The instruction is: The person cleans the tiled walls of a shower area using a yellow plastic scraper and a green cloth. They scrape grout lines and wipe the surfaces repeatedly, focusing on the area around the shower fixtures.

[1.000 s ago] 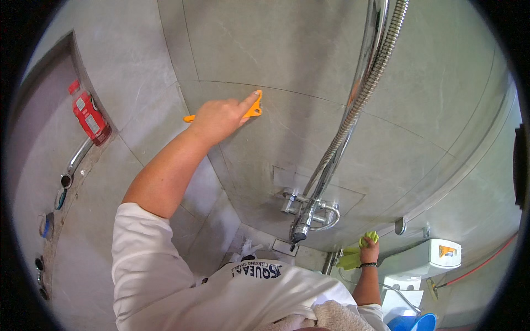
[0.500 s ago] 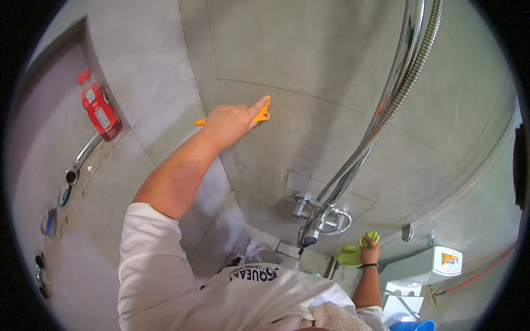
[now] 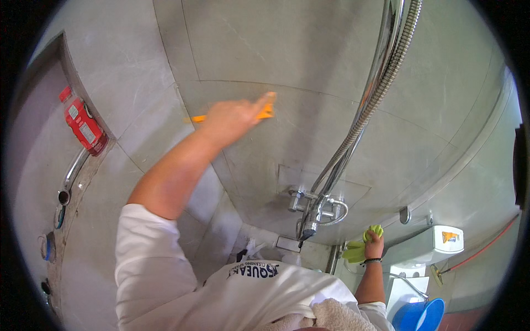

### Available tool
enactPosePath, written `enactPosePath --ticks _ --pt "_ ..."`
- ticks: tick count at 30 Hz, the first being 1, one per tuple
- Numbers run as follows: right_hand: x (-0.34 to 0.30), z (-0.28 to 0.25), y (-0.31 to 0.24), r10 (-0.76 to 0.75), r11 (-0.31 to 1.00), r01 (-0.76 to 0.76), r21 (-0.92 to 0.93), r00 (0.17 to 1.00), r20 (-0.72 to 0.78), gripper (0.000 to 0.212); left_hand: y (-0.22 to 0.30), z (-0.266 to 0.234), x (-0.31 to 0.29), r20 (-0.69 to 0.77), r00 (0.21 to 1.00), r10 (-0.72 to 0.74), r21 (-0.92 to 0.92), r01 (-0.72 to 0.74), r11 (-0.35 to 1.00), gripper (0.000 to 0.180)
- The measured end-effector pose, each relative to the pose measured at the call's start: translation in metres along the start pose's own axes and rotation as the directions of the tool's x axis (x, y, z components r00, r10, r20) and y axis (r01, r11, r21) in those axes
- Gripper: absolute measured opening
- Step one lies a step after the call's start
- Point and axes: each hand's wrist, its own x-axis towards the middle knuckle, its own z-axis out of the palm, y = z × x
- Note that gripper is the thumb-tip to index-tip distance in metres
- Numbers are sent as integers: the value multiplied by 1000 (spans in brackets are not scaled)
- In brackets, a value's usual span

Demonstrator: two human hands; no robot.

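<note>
My left hand is closed around an orange hand tool, which looks like a scraper, against the grey tiled wall. The tool's thin end pokes out behind the hand, and its wider part shows below my outstretched finger. Motion blurs this hand, and the working edge is hidden. Low on the right, my right hand grips a yellow-green cloth that bunches above the fingers and hangs to their left, near the toilet tank.
A chrome shower hose and rail run down to a mixer tap between my hands. A red bottle stands on the left ledge. At lower right are a white toilet tank, a blue bucket and a wall hook.
The whole view has shifted, bringing more of the blue bucket into sight. My left hand, now blurred, still holds the orange tool at the wall. The right hand keeps its grip on the cloth.
</note>
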Motion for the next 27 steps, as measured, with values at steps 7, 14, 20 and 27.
enactPosePath --ticks 7,14,20,27 --pt "15 9 -2 -116 992 115 47 993 2 37 45 -2 25 -95 994 61 -76 -68 995 51" --pt "26 10 -7 -82 990 72 117 994 78 38 45 -1 13 -58 998 -3 -52 0 999 53" --pt "43 4 -15 -117 991 110 74 989 91 38 64 5 15 -57 998 8 -79 -13 997 59" --pt "58 14 -5 -176 982 165 95 976 130 39 51 1 4 -62 996 -72 -30 70 997 60"
